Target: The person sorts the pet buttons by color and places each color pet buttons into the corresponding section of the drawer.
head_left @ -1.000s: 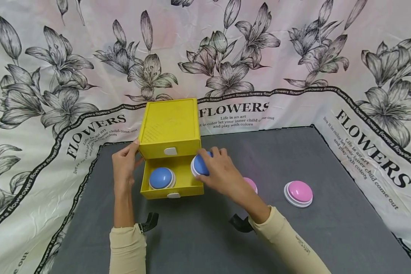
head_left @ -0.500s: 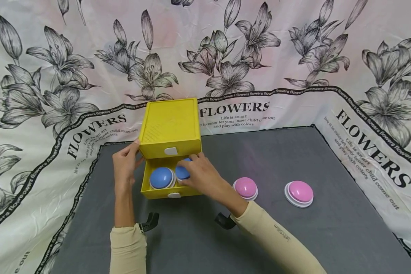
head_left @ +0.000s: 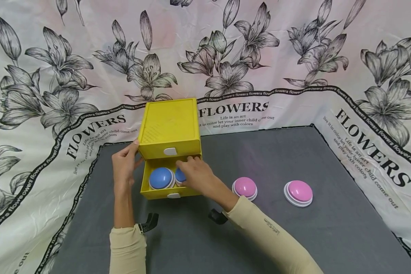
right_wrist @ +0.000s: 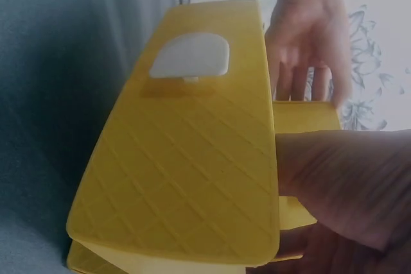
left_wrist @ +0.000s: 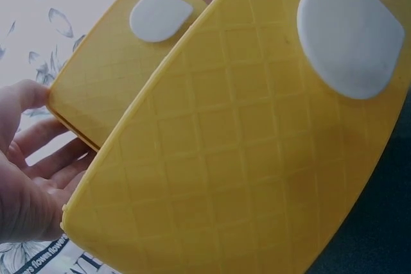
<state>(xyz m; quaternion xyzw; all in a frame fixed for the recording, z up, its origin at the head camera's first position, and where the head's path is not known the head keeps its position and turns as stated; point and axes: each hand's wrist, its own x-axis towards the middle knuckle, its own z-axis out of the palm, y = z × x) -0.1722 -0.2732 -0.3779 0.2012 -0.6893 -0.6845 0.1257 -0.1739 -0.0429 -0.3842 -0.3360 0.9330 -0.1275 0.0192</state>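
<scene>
A small yellow drawer box (head_left: 169,123) stands at the back of the table, its lower drawer (head_left: 188,193) pulled out. Inside that drawer, at the left, sits a blue dome-shaped push button (head_left: 161,178) on a white base. Right beside it my right hand (head_left: 198,176) grips a second blue push button (head_left: 180,176), mostly covered by the fingers. My left hand (head_left: 124,163) touches the box's left front corner, thumb at the upper drawer (left_wrist: 122,75) and fingers loosely extended along the side. The lower drawer front (right_wrist: 192,158) hides my right fingertips in the right wrist view.
Two pink push buttons lie on the grey table cloth (head_left: 260,160): one pink button (head_left: 245,188) near my right forearm, another pink button (head_left: 298,193) farther right. A flower-printed sheet (head_left: 239,68) rises behind and at both sides.
My right hand has carried the blue push button leftward from the drawer's right edge down into the drawer, beside the other blue one. The left hand stays at the box corner.
</scene>
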